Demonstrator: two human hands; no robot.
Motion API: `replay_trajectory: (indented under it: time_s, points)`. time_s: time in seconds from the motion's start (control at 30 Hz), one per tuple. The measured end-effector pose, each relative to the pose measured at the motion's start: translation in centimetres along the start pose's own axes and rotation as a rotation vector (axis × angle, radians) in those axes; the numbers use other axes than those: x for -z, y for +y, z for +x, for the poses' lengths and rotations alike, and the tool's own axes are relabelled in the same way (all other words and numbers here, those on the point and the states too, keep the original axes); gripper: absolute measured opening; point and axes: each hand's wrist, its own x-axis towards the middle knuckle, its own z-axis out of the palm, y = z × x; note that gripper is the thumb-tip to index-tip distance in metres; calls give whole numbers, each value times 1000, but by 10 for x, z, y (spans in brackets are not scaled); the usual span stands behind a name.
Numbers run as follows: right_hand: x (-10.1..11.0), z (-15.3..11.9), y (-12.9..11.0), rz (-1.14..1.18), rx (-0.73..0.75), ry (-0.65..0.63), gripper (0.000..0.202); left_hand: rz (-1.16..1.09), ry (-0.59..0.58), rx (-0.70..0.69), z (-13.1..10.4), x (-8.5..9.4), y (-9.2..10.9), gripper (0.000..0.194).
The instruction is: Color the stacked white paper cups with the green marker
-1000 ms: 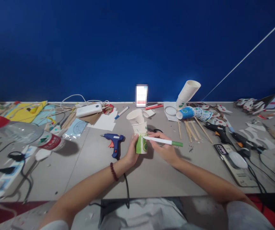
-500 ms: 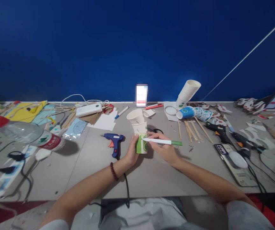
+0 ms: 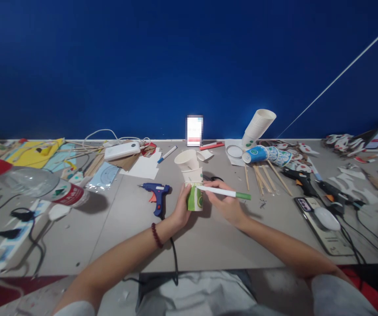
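Wrapped round the left side of a paper cup with green colouring [image 3: 194, 199] is my left hand [image 3: 182, 208]. Above this cup sit more white paper cups, the top one [image 3: 187, 160] tilted to the left with its mouth up. My right hand [image 3: 226, 205] is closed on a white marker with a green end [image 3: 225, 192]; the marker's tip is at the upper part of the green-coloured cup. Left of my left hand lies a blue glue gun [image 3: 158, 195]. Black scissor handles, partly hidden, lie behind my right hand.
A bottle with a red cap [image 3: 44, 182] and a power strip [image 3: 19, 239] are at the left. A tall cup stack [image 3: 258, 127], blue-patterned cups [image 3: 256, 154] and wooden sticks [image 3: 263, 180] stand or lie back right. A phone [image 3: 323, 232] and black glue guns are at the right.
The marker's tip has moved slightly up and to the right on the cup, and my right hand has shifted a little with it. My left hand looks unmoved.
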Motion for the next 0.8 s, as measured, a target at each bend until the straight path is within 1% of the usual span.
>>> replay_trajectory:
  time_s: [0.37, 0.6, 0.8]
  points:
    - [1, -2, 8, 36, -28, -48, 5, -8, -3, 11, 3, 5, -4, 38]
    - [0, -1, 5, 45, -14, -31, 4, 10, -17, -3, 5, 8, -6, 34]
    - [0, 0, 4, 24, 4, -3, 6, 27, -37, -12, 3, 5, -3, 35]
